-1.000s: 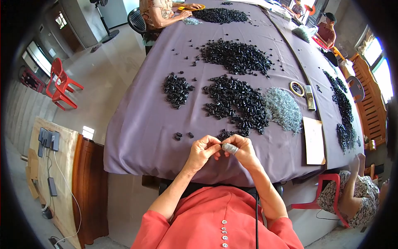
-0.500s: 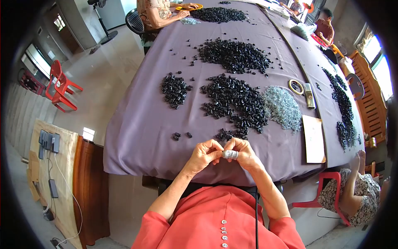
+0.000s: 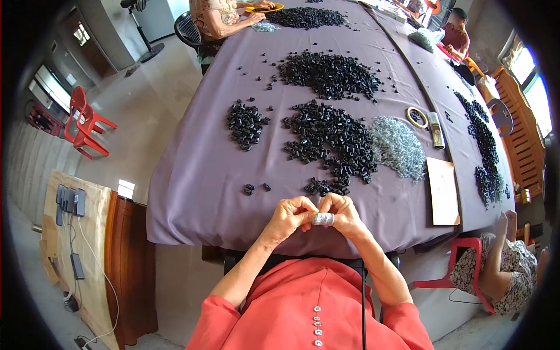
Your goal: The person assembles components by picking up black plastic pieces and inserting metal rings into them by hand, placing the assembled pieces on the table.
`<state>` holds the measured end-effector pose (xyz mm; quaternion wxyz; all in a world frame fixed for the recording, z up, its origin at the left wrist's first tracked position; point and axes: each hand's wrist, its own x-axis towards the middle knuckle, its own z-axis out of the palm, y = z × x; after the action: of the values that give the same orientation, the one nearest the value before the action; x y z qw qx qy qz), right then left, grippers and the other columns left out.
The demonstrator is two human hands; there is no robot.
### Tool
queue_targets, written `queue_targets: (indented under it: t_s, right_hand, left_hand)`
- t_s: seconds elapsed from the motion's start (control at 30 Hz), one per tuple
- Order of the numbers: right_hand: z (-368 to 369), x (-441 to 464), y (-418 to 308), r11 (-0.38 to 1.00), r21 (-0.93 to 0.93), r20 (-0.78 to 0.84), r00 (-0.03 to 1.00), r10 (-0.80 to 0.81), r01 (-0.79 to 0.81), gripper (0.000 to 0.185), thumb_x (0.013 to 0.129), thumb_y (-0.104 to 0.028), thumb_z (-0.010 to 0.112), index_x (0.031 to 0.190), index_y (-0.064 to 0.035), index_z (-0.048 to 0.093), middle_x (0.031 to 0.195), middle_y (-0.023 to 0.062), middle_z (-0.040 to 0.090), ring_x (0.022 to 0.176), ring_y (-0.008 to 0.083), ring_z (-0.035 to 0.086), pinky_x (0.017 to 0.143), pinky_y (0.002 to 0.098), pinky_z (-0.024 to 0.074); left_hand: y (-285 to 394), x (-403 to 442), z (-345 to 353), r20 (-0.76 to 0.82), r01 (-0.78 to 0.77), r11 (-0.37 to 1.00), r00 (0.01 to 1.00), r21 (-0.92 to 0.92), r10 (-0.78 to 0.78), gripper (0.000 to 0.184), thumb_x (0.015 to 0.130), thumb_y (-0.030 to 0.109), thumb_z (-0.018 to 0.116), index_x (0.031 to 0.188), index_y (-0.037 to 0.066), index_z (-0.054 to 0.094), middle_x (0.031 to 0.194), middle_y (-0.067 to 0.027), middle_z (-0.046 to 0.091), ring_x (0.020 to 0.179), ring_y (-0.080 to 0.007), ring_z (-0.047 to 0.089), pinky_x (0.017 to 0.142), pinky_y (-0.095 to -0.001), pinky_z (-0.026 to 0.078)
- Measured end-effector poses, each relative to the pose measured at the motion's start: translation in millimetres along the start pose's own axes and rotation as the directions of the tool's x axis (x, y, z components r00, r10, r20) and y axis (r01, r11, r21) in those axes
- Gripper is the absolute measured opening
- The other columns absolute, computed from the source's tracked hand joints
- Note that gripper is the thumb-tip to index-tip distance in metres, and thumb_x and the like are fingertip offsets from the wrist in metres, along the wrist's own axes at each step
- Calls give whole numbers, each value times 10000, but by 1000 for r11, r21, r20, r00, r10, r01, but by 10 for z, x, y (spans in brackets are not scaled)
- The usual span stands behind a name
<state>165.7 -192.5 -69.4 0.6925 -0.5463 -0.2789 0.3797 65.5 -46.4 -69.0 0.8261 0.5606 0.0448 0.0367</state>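
My left hand (image 3: 287, 217) and my right hand (image 3: 343, 216) meet fingertip to fingertip over the table's near edge. Both are pinched closed on something too small to make out. A grey-white wrap covers one finger of my right hand. Just beyond the fingertips lies the near end of a large pile of small black parts (image 3: 332, 137). To its right, touching it, is a heap of small clear or silvery pieces (image 3: 398, 149). A smaller black pile (image 3: 245, 125) is on the left, with a few loose black pieces (image 3: 249, 189) nearer to me.
The purple cloth (image 3: 192, 198) covers the table. A tape roll (image 3: 416, 118), a small narrow box (image 3: 436, 130) and a paper sheet (image 3: 443, 191) lie right. Another black pile (image 3: 329, 74) lies farther off. Co-workers sit at the far left (image 3: 219, 20), far right (image 3: 456, 38) and near right (image 3: 496, 268).
My hands have drawn slightly closer together, and the wrapped finger now points more level. The view has shifted slightly. The far-left co-worker's near hand has moved a little.
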Motion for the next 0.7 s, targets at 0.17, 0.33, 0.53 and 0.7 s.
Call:
queue_targets:
  t_s: [0.17,0.33,0.53,0.7]
  right_hand:
    - [63,17,-48,999,-29,-26,1000,18,-19,303,714,-176,772,677,-76,487,620,-30,515,556,35,465,484,193,366]
    - [60,99,-188,965,-250,-61,996,66,-79,300,749,-206,740,853,-34,518,631,-11,532,534,37,466,458,192,362]
    - [-160,756,-749,920,-390,-266,961,-69,-42,491,891,-205,542,1315,-22,374,592,31,534,433,78,443,402,222,364]
    - [-539,1504,-807,971,-210,-318,947,40,-111,558,918,-147,462,1409,-76,208,623,45,521,458,83,399,403,231,336]
  left_hand:
    - [-9,1,0,-24,-21,1000,999,-13,21,51,842,65,612,824,33,576,716,-26,582,569,-67,527,498,-201,447]
    - [-132,51,37,-144,-41,977,990,-211,10,49,852,72,598,857,38,563,724,-45,590,561,-89,535,488,-212,442]
    - [-125,55,-49,-189,-31,897,980,-442,-59,43,852,84,601,871,53,577,726,-60,608,559,-106,541,481,-222,433]
    - [-113,64,-54,-127,-10,896,991,-445,-52,49,870,75,576,905,41,570,749,-68,595,577,-99,543,498,-218,450]
